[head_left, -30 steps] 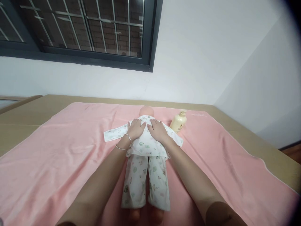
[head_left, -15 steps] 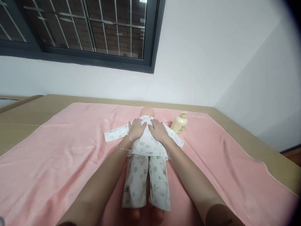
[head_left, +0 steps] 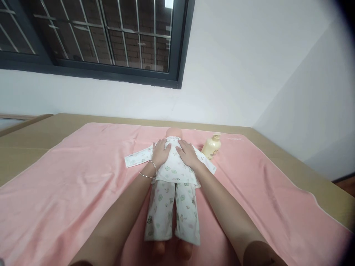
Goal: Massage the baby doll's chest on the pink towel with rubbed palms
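Note:
A baby doll (head_left: 174, 132) lies with its head towards the wall and its feet towards me. It wears a white printed top (head_left: 172, 170) and matching trousers (head_left: 162, 212); the sleeves spread out to both sides. My left hand (head_left: 161, 153) rests flat on the left side of the upper body, a thin silver bangle on its wrist. On the right side my right hand (head_left: 188, 154) lies flat too, fingers stretched towards the shoulder. Both palms touch the top, and neither hand grips anything. The doll's hands do not show.
Beneath the doll spreads a pink cloth (head_left: 91, 177) over a tan surface (head_left: 30, 147). A pale yellow bottle (head_left: 211, 147) stands on the cloth beside the right sleeve. Behind are a white wall (head_left: 222, 66) and a dark-framed barred window (head_left: 119, 72).
The view has tilted up slightly, so the window shows a little lower. Both hands stay on the doll's upper body, almost unmoved, and more of the doll's feet shows.

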{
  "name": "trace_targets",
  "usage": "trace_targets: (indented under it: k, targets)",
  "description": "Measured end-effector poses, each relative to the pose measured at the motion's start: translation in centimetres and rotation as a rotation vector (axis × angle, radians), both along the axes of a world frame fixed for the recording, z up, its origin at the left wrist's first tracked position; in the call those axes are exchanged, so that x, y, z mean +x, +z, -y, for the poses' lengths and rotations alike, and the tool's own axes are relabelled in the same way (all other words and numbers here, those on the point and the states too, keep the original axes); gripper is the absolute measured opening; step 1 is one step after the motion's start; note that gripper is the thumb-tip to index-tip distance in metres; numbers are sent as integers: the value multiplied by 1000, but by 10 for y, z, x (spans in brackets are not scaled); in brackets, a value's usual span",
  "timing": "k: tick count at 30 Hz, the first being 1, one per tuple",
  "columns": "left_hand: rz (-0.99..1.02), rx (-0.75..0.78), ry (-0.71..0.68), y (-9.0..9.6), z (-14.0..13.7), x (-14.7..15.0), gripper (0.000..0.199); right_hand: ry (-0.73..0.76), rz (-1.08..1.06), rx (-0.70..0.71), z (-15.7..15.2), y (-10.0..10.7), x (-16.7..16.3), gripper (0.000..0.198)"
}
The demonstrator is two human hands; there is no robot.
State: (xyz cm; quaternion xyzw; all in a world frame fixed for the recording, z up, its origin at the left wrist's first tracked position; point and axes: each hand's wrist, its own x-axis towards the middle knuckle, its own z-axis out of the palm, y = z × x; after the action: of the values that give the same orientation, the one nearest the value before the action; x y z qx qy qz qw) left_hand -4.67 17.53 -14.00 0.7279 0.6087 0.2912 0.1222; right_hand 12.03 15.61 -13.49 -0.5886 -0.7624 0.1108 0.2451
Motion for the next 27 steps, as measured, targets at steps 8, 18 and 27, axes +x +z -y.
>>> trace_targets:
  k: [8,18,27]
  targets:
    - [-321,-314,-139,39,29,-8,72,-138,231,-119,35,27,-26,63]
    - [-474,-374,-435,69,53,-8,70,99,431,-272,72,61,-30,64]
    - [-166,-134,-114,20,14,-9,69,35,72,-85,4,14,17,64]
